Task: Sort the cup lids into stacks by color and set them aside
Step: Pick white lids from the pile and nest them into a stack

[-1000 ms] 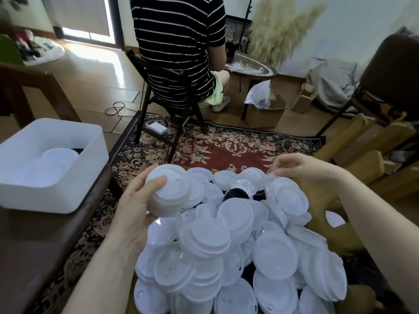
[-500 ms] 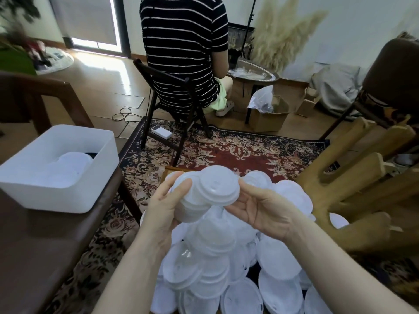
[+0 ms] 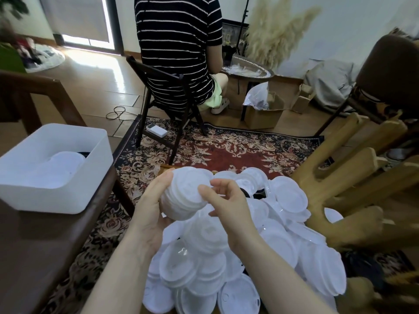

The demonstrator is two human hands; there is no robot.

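A stack of white cup lids [image 3: 184, 196] is held in my left hand [image 3: 150, 208], which cups it from below and the left. My right hand [image 3: 229, 205] presses on the stack's right edge with fingertips and thumb. Under both hands lies a big heap of white and clear lids [image 3: 260, 250]. A black lid [image 3: 258, 196] peeks out near the heap's top, mostly hidden. At the left a white bin [image 3: 90, 177] on a dark wooden table [image 3: 45, 245] holds white lids [image 3: 59, 166] and something dark at its back.
A person in a striped shirt sits on a dark folding chair [image 3: 167, 105] straight ahead, back turned. A patterned rug [image 3: 226, 148] covers the floor. Light wooden furniture [image 3: 353, 177] stands close on the right. Cardboard boxes [image 3: 265, 109] sit beyond the rug.
My right hand came back from the far side of the heap with a white lid and set it onto the stack in my left hand. The stack rose slightly.
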